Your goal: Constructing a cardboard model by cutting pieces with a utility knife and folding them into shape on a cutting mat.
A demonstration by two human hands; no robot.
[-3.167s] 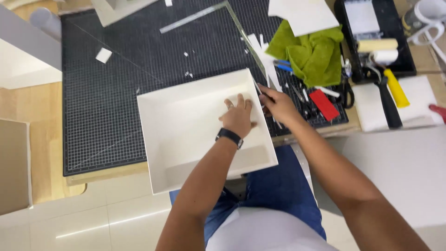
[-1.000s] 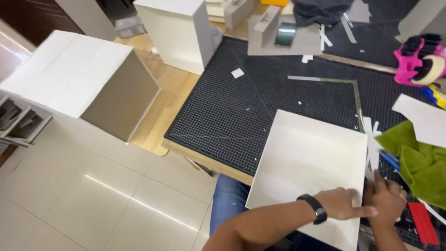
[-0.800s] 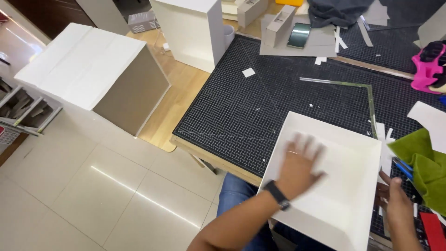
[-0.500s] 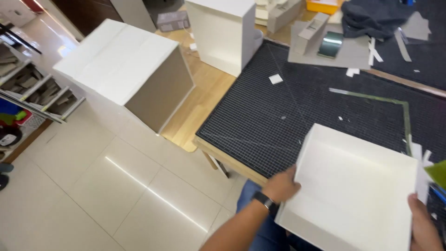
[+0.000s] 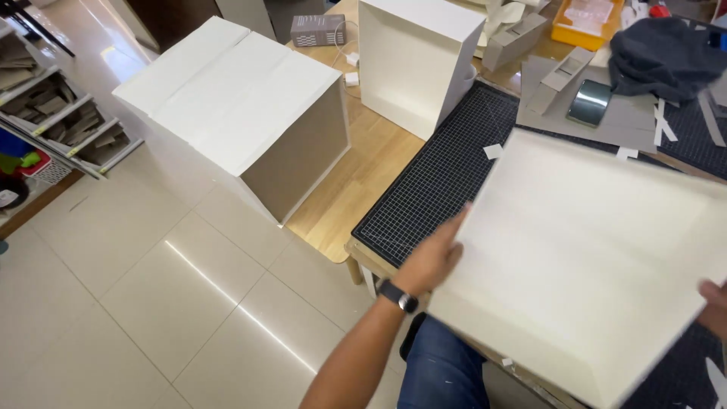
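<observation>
Bench [image 5: 356, 163] of pale wood w/ a black gridded cutting mat [image 5: 447, 174] on top; glossy cream floor tiles [image 5: 151, 303] to the left, wire shelving [image 5: 53, 129] w/ card stock at far left edge. On the floor, just beside the bench, a big white cube box [image 5: 235, 113], open brown side facing the bench. Another white open box [image 5: 413, 57] stands upright on the bench, back left of the mat. Further back: grey card pieces [image 5: 560, 83], dark tape roll [image 5: 589, 102], dark cloth [image 5: 666, 53], orange tray [image 5: 587, 19].

White shallow tray-box [image 5: 591, 257] held up over the bench's near edge and the lap, open side up, tilted. Left hand [image 5: 432, 261], black watch on wrist, grips its left rim, fingers curled over the edge. Right hand [image 5: 716, 307] at the right rim.

Vs 0.5 s ago: tray-box fills more of the view and sits higher and closer; view has swung right, so cube box and upright box sit more centre. Vs 3.2 s ago the tray lay flat on the mat; now it's lifted.

Right hand mostly cut off by frame edge, so can't tell how its fingers close on the rim. Tray's lower right corner out of frame. Mat under the tray hidden
</observation>
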